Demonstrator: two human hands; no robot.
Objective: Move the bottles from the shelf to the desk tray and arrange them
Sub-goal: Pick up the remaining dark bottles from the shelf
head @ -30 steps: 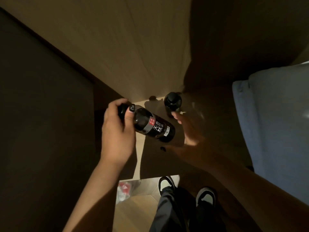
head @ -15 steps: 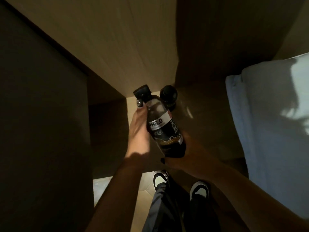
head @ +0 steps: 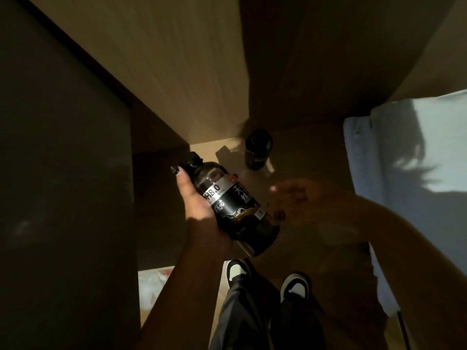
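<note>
From the head camera we look down into a dim corner where a pale wooden panel [head: 177, 72] rises on the left of centre and meets a darker panel [head: 328, 59] on the right. At their foot lies the shelf [head: 303, 152], a brown board lit only in a narrow strip near the corner. A large dark surface [head: 63, 173] fills the left side of the view, and we cannot tell what it is.

Our left hand [head: 199, 200] grips a dark bottle [head: 235, 205] around its upper body, the thumb up near the black cap and the fingertips showing on the far side. The bottle is tilted, cap pointing up and to the left, base down and to the right, held in the air above the shelf edge. Its label carries white characters and "H8.0".

Our right hand [head: 303, 198] is blurred, just beside the base of the held bottle; the fingers look spread and hold nothing.

A second bottle [head: 257, 150] stands upright on the shelf near the corner, apart from both hands.

To the right lies a blue-grey padded fabric [head: 404, 160] with a shadow across it. Below, on a lighter floor [head: 149, 286], we see two black-and-white shoes [head: 294, 286] and dark trousers.
</note>
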